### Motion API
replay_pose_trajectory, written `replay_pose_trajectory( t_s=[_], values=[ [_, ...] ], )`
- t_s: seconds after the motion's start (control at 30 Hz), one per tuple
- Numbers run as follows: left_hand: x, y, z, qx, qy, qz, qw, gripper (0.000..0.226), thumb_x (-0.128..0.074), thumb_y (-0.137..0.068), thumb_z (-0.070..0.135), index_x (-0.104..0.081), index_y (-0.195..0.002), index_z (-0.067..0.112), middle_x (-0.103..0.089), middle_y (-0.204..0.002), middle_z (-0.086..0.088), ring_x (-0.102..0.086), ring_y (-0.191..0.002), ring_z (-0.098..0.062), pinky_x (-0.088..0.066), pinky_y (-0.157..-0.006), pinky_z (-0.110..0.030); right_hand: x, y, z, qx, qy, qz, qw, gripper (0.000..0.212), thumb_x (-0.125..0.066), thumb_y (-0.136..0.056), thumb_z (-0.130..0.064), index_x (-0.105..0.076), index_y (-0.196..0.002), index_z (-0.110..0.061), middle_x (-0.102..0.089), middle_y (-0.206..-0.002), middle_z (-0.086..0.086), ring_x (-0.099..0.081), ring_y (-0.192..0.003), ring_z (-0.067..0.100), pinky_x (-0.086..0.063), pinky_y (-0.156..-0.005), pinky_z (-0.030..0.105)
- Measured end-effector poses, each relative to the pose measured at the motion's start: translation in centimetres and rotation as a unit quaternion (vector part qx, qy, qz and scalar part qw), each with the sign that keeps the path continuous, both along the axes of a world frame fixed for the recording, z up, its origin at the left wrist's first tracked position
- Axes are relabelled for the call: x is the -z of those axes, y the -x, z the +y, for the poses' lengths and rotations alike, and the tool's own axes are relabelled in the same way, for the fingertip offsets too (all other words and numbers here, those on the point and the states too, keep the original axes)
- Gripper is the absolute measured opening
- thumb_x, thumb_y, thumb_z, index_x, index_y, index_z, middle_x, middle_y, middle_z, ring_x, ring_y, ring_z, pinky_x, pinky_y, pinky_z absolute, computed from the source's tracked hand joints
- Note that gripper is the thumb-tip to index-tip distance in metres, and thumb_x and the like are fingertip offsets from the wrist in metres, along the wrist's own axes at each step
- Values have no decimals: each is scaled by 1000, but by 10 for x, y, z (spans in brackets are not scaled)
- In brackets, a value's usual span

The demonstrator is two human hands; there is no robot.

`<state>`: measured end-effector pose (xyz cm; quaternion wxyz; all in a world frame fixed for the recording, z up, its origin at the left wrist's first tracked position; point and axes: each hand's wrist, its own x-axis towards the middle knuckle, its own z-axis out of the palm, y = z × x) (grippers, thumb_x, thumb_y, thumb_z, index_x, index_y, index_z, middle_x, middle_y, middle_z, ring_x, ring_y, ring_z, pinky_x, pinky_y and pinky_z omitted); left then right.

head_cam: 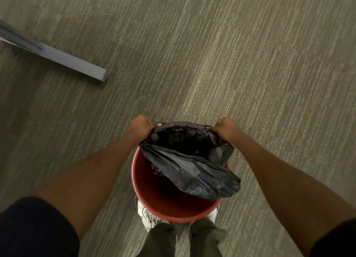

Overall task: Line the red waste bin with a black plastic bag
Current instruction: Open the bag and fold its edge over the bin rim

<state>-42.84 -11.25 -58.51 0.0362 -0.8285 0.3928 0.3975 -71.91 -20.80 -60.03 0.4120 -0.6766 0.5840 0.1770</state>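
With our left hand [139, 126] and right hand [227, 128] each in a closed grip on the black bag [192, 166] mouth above the red bin [154, 195], we judge it light, limp, slippery, best held by its hem.

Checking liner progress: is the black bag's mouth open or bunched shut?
Open: left hand and right hand stretch the black bag apart over the red bin.

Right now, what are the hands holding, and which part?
Both hold the black plastic bag by its open top edge: the left hand on one side, the right hand on the other.
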Motion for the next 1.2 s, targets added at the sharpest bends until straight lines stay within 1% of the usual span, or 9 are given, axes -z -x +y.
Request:
replay_pose_trajectory(
  t_s=[0.13,0.33,0.4,0.53,0.67,0.83,0.97,1.07,1.2],
  values=[
    [12,-4,12,-41,-55,55,996,36,-63,-86,19,-49,-54,10,-49,-58,-10,-52,-68,-25,-34,-56,-30,11,2,15,7,-57,68,996,28,-55,-88,-19,-67,-84,6,-65,-84,22,-62,-85,33,-39,-66,28],
    [-21,1,44,-132,-25,-24,991,79,-22,-88,69,-52,-109,-1,-61,-87,-18,-59,-80,-32,-46,-71,-41,-21,13,32,196,-36,46,979,61,-58,-81,-60,-42,-54,-9,-43,-53,9,-46,-50,24,-29,-50,30],
    [-38,16,60,-153,26,-142,978,79,-37,-85,68,-40,-118,-4,-59,-102,-24,-59,-89,-38,-44,-67,-41,-33,20,45,285,-42,20,957,69,-57,-77,-67,-57,-80,1,-58,-75,18,-60,-71,31,-40,-61,33],
    [-69,63,84,-198,33,-205,958,88,-50,-70,77,-43,-112,0,-58,-114,-27,-59,-100,-45,-47,-71,-46,-58,21,82,394,-15,19,919,106,-68,-67,-67,-31,-133,8,-50,-133,27,-53,-118,43,-48,-95,49],
    [-69,91,91,-288,-38,-73,954,75,-40,-69,80,-65,-96,16,-72,-94,-12,-68,-87,-35,-49,-72,-36,-72,17,102,444,-40,-9,895,58,-73,-70,-54,-55,-93,-3,-61,-79,16,-62,-71,32,-45,-60,38],
    [-67,98,81,-534,-33,131,834,21,-58,-77,33,-63,-69,14,-68,-69,-8,-59,-50,-22,-41,-51,-28,-79,15,116,452,-43,-31,890,37,-71,-77,-21,-41,-56,-13,-45,-61,15,-46,-55,26,-34,-55,38],
    [-65,84,84,-626,23,209,751,27,-42,-92,16,-60,-111,10,-68,-101,-10,-64,-70,-22,-48,-61,-33,-85,31,127,623,-122,-145,759,9,-58,-82,-8,-59,-75,-2,-58,-73,20,-55,-61,28,-49,-56,40],
    [-70,70,92,-704,66,289,645,31,-28,-97,8,-58,-106,8,-63,-101,-11,-60,-76,-20,-51,-79,-38,-83,45,135,692,-183,-211,666,25,-45,-92,-6,-62,-104,9,-71,-96,23,-68,-81,36,-59,-75,53],
    [-81,53,102,-744,62,349,566,39,-22,-97,6,-53,-122,7,-66,-95,-11,-61,-91,-24,-54,-84,-37,-73,59,150,727,-223,-264,593,29,-45,-96,-10,-59,-113,8,-69,-111,27,-71,-96,37,-61,-67,43]
  ],
)
